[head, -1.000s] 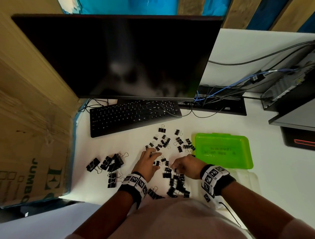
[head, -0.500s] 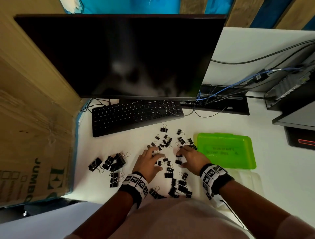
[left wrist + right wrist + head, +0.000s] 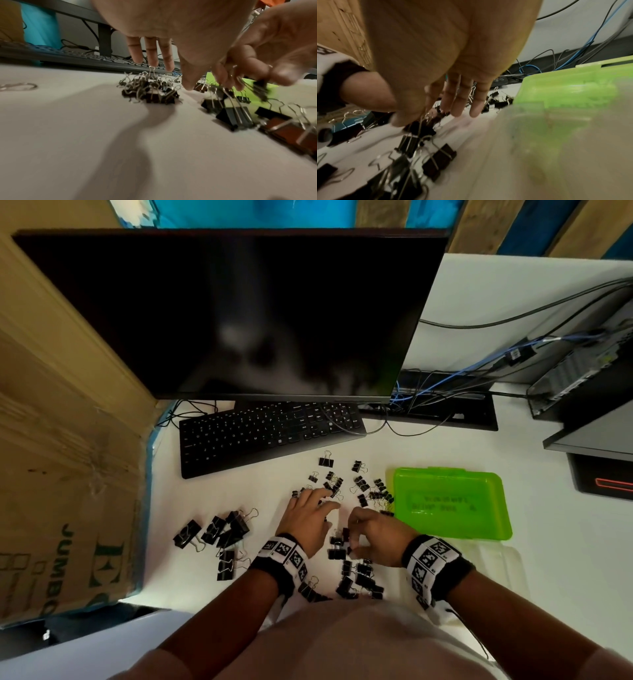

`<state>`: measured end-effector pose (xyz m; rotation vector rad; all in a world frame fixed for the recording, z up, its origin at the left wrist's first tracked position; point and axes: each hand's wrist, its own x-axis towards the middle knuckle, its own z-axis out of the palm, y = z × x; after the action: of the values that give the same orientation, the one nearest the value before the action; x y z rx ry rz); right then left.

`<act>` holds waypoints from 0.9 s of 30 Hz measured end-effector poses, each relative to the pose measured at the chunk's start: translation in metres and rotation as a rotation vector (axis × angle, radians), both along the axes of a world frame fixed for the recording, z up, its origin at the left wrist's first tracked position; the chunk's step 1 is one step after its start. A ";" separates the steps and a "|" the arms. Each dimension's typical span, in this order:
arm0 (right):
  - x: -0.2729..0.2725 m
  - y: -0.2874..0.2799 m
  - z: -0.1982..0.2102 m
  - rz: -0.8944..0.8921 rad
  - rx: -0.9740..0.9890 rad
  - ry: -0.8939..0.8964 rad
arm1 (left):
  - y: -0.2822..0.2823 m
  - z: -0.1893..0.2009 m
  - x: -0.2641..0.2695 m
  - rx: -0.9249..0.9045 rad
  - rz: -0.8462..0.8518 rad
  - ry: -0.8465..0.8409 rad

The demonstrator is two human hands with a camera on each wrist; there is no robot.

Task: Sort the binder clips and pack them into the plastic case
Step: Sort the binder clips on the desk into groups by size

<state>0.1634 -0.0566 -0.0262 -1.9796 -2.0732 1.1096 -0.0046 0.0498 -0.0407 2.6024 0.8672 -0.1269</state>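
Note:
Black binder clips lie in groups on the white desk (image 3: 565, 542): large ones (image 3: 224, 534) at the left, small ones (image 3: 342, 484) past my hands, medium ones (image 3: 358, 575) near my body. The green plastic case (image 3: 452, 501) lies at the right, nothing visible inside it. My left hand (image 3: 318, 501) hovers with straight, spread fingers over the small clips (image 3: 150, 92). My right hand (image 3: 354, 537) is curled beside it. Its thumb and forefinger pinch the wire handles of a black clip (image 3: 421, 128), which in the left wrist view dangles from the right hand (image 3: 248, 75).
A black keyboard (image 3: 270, 433) and a dark monitor (image 3: 233, 313) stand behind the clips. Cables (image 3: 445, 385) and a computer box (image 3: 582, 378) fill the back right. A cardboard box (image 3: 61, 474) walls the left side. A clear plastic tray (image 3: 486, 563) lies in front of the green case.
My right hand reached out to the small clips beside the case, then drew back toward my body with a clip pinched. My left hand has barely shifted.

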 end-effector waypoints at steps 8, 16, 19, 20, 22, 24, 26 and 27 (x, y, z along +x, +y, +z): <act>0.031 0.020 0.005 -0.137 0.163 -0.294 | 0.020 0.008 0.050 -0.040 -0.077 -0.014; 0.038 0.031 -0.004 -0.054 0.054 -0.478 | 0.019 0.002 0.075 0.069 -0.141 0.092; 0.033 0.028 -0.007 -0.065 0.138 -0.459 | 0.022 0.003 0.075 0.069 -0.116 0.112; 0.033 0.027 -0.007 -0.077 0.157 -0.437 | 0.023 0.004 0.074 0.063 -0.102 0.099; 0.036 0.024 -0.004 -0.143 0.176 -0.329 | 0.025 0.005 0.071 0.037 -0.060 0.052; 0.042 0.021 -0.001 -0.303 0.235 -0.171 | 0.026 0.007 0.064 0.028 -0.016 -0.021; 0.051 0.016 0.003 -0.494 0.313 -0.043 | 0.025 0.010 0.055 -0.019 0.004 -0.100; 0.055 0.014 0.005 -0.576 0.339 0.002 | 0.024 0.013 0.050 -0.065 0.003 -0.138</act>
<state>0.2186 -0.0424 -0.0213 -2.1678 -1.4077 0.6009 0.0458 0.0733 -0.0279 2.5156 0.8046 0.0250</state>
